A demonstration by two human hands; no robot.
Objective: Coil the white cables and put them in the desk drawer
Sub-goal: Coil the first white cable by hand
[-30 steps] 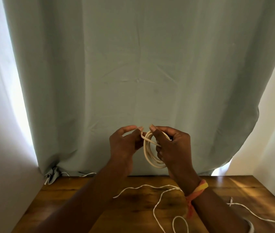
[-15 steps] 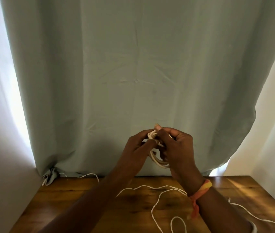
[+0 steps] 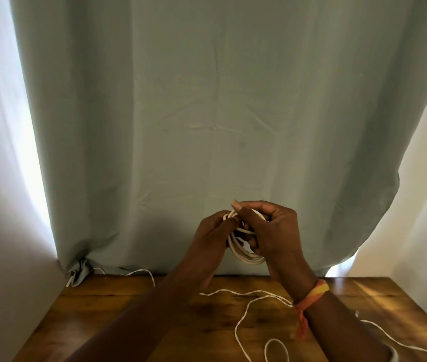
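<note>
Coil of white cable (image 3: pixel 249 259), held before the curtain (image 3: pixel 207 113), above the far edge of the desk (image 3: pixel 102 309): our right hand (image 3: pixel 276 231) curls its fingers round the loops, our left hand (image 3: pixel 211 240) pinches a strand at the top. Loose cable (image 3: pixel 235 331) trails across the wood; bare desktop lies leftward.

We log: coil (image 3: pixel 249 258) at centre frame between left hand (image 3: pixel 211 239) and right hand (image 3: pixel 279 236); loose cable (image 3: pixel 235 331) on desk (image 3: pixel 102 309), lower right.

The desk (image 3: pixel 108 320) is glossy grained wood, the curtain (image 3: pixel 207 113) matt creased cloth, the cables (image 3: pixel 243 322) smooth white plastic.
</note>
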